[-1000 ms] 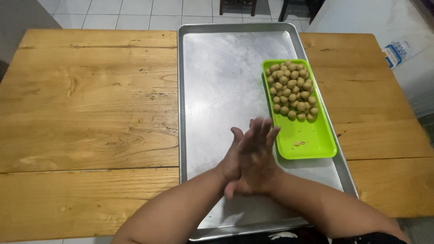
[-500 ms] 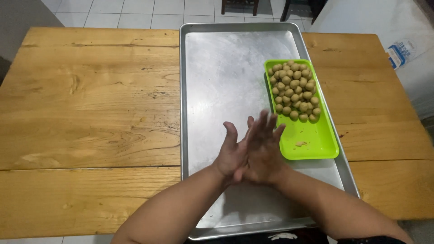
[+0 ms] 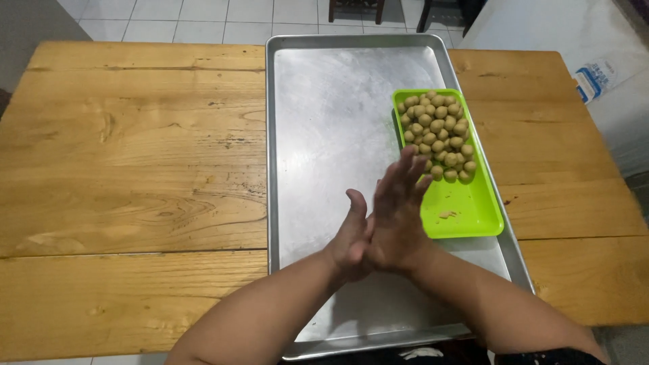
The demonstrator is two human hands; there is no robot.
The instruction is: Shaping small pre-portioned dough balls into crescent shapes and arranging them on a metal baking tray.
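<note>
Right now the left hand (image 3: 351,236) and the right hand (image 3: 395,216) are pressed flat together above the big metal tray (image 3: 324,101), and I cannot tell if a dough ball sits between them. The other little dough balls (image 3: 438,132) sit in the green tray (image 3: 466,213) just beside the right hand. If a ball is in there, pressing too hard could squash it, or it could slip out and roll off the wooden table (image 3: 135,169).

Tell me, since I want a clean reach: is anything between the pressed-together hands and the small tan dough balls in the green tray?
Nothing visible. The left hand and right hand hover over the metal baking sheet; the small tan dough balls lie just beyond in the green plastic tray.
</note>
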